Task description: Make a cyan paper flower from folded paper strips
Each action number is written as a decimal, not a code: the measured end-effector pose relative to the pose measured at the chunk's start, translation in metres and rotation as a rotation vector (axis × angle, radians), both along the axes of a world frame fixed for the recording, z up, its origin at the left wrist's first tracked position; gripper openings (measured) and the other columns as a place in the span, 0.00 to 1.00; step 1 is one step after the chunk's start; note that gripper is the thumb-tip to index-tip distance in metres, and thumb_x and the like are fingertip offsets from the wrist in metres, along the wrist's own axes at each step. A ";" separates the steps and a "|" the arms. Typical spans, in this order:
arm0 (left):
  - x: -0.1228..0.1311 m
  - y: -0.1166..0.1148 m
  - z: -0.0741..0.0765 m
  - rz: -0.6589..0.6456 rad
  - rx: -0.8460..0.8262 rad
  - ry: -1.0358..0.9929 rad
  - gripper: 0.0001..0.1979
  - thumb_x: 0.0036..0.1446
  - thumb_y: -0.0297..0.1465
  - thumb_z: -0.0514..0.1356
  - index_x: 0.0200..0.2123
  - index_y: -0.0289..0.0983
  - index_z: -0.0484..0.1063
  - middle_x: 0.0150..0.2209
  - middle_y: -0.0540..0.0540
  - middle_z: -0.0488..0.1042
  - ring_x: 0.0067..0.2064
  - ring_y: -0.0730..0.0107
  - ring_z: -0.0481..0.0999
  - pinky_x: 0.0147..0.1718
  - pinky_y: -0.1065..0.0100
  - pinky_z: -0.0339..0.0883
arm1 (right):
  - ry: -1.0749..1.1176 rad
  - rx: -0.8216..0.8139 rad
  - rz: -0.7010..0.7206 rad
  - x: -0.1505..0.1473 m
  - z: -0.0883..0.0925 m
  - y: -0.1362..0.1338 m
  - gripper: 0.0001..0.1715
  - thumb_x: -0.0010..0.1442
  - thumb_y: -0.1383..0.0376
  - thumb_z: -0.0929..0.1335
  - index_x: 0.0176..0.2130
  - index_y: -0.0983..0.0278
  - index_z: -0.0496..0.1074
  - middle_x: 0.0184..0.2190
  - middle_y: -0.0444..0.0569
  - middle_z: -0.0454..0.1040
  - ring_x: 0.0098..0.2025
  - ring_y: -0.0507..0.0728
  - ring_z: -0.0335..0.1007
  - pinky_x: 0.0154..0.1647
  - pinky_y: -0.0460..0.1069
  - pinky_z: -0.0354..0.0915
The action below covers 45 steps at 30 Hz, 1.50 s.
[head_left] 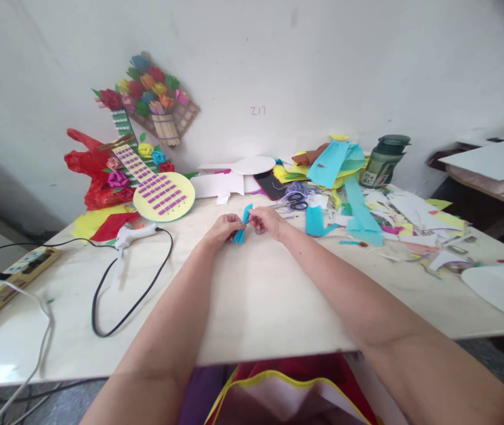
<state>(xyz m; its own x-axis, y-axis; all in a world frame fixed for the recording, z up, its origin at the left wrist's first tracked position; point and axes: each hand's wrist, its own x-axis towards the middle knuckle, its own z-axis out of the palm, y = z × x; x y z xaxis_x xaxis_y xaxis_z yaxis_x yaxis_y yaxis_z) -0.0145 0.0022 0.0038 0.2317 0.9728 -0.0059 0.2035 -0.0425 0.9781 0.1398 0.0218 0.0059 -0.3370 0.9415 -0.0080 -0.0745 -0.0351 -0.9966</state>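
Between my two hands is a small gathered piece of blue crepe paper (239,236), pinched narrow in the middle, its ends flaring above and below. My left hand (225,228) is closed on its lower part. The fingers of my right hand (266,221) pinch it near the upper end. Both hands are just above the table, at its middle. Right of them lie a cut blue paper strip (315,221), a pair of scissors (298,205) and a tangle of purple yarn (296,192).
At left, a white glue gun (134,235) trails a black looped cord near a power strip (12,277). A yellow paper guitar (163,192) leans behind it, below paper flowers (152,88). Paper scraps (415,215) and a green bottle (384,160) occupy the right side.
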 end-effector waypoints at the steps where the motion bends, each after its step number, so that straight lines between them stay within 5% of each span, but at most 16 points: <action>1: -0.001 0.000 0.000 0.002 0.000 -0.006 0.09 0.40 0.30 0.60 0.21 0.36 0.59 0.12 0.56 0.59 0.13 0.81 0.55 0.13 0.73 0.45 | -0.003 0.004 -0.004 0.000 0.001 -0.001 0.12 0.49 0.62 0.65 0.20 0.66 0.62 0.14 0.41 0.62 0.13 0.45 0.52 0.13 0.43 0.51; 19: 0.008 -0.002 0.002 0.044 0.105 0.217 0.09 0.39 0.31 0.60 0.21 0.35 0.61 0.12 0.57 0.57 0.14 0.82 0.53 0.15 0.74 0.44 | -0.176 0.434 -0.029 -0.001 -0.001 0.000 0.09 0.46 0.64 0.66 0.19 0.65 0.63 0.17 0.40 0.66 0.23 0.48 0.60 0.31 0.45 0.60; 29: 0.001 -0.002 0.008 -0.034 -0.082 -0.037 0.08 0.39 0.32 0.58 0.20 0.31 0.68 0.15 0.49 0.65 0.16 0.79 0.58 0.15 0.73 0.45 | -0.227 0.427 0.001 0.000 -0.003 0.002 0.03 0.42 0.68 0.66 0.24 0.65 0.65 0.19 0.40 0.67 0.25 0.49 0.63 0.30 0.46 0.61; 39: -0.005 0.006 0.012 -0.039 -0.316 -0.180 0.13 0.40 0.32 0.49 0.22 0.30 0.69 0.18 0.39 0.72 0.17 0.71 0.66 0.15 0.72 0.50 | -0.481 0.799 0.012 -0.005 -0.016 0.008 0.15 0.39 0.77 0.63 0.29 0.65 0.71 0.25 0.43 0.69 0.27 0.49 0.62 0.31 0.44 0.59; 45: -0.006 0.008 0.012 -0.027 -0.345 -0.190 0.12 0.39 0.33 0.48 0.21 0.32 0.67 0.17 0.38 0.72 0.17 0.68 0.68 0.16 0.71 0.55 | -0.656 1.017 -0.048 -0.007 -0.011 0.000 0.12 0.43 0.76 0.64 0.29 0.65 0.73 0.27 0.48 0.69 0.32 0.53 0.62 0.36 0.47 0.59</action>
<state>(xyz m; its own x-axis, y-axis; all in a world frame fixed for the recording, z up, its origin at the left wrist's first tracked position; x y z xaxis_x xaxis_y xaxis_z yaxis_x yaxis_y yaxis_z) -0.0200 0.0101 0.0157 0.2856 0.9147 -0.2860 0.0206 0.2925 0.9560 0.1326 0.0221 -0.0055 -0.5110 0.6286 0.5864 0.4757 0.7749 -0.4162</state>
